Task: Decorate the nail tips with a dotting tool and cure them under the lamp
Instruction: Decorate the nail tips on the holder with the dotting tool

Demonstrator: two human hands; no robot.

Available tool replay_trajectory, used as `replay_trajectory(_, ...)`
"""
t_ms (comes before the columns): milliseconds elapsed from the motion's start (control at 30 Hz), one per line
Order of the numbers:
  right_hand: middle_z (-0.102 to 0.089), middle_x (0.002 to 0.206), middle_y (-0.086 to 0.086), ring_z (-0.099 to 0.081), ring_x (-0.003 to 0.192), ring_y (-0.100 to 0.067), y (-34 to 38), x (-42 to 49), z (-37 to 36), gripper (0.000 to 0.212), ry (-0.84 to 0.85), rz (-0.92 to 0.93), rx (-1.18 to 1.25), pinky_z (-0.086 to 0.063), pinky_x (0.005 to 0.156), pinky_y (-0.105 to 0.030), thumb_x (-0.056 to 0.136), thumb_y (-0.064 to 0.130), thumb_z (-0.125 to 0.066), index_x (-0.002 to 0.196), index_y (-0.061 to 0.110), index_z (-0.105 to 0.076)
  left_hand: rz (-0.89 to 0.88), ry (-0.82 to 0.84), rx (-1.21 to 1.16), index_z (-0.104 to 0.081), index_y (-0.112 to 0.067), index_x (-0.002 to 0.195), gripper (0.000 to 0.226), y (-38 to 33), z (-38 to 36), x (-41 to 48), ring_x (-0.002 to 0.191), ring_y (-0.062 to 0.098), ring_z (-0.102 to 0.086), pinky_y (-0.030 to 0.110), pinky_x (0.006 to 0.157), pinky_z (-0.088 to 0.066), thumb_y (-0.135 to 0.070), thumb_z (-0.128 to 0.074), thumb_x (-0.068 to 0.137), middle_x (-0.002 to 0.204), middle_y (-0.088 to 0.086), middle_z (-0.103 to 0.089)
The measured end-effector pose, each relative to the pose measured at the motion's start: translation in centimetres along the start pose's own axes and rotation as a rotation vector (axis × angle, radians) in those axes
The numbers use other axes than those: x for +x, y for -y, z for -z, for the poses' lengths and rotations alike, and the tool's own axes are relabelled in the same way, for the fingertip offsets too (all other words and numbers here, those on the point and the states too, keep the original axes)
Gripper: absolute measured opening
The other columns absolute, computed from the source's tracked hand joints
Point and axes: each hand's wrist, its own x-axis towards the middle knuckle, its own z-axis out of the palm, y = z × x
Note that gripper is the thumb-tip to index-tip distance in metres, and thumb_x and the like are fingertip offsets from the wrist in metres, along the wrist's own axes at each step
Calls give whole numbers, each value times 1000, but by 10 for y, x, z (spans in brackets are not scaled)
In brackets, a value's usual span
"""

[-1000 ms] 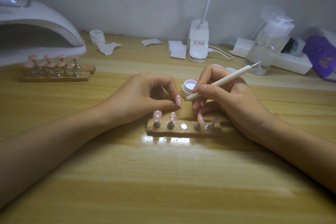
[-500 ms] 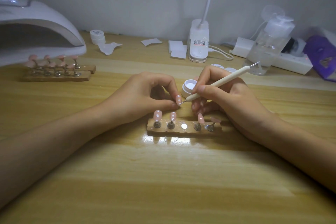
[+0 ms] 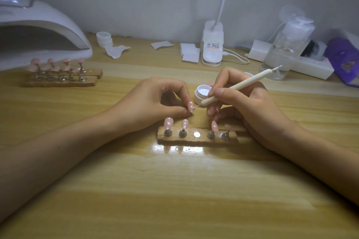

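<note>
I am on the dotting step. My left hand (image 3: 155,101) pinches 1 pink nail tip (image 3: 190,105) between thumb and first finger, just above the wooden holder (image 3: 196,138). My right hand (image 3: 242,103) is curled round the dotting tool (image 3: 235,88) like a pen. Its thin metal end is right at the nail tip, but I cannot tell if it touches. That tip has small white dots on it. The open pot of white gel (image 3: 202,93) sits just behind, between my 2 hands. On the holder 4 more tips stand on pegs, and the middle spot is bare, so I think the tip I hold goes there. The 2 on my left have white dots and the 2 on my right look plain, so I guess I am about halfway along this row. The next dot needs a soft, steady touch, or it could smear. Then the tip must go back on its spot without my fingers rubbing the wet dots. The lamp (image 3: 48,31) waits well apart, at the back left of the tabletop (image 3: 174,190), so curing is not yet done.
</note>
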Motion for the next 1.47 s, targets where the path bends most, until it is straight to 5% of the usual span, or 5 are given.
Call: replay_trajectory(1467, -67, 71, -8, -64, 62, -16, 1, -1, 0, 17, -45, 65, 46, -52, 53, -27, 91, 13, -57, 74, 15, -57, -13, 9, -7, -70, -20, 75, 19, -2, 0, 0, 74, 1, -67, 12, 72, -48, -3, -77, 81, 78, -12, -73)
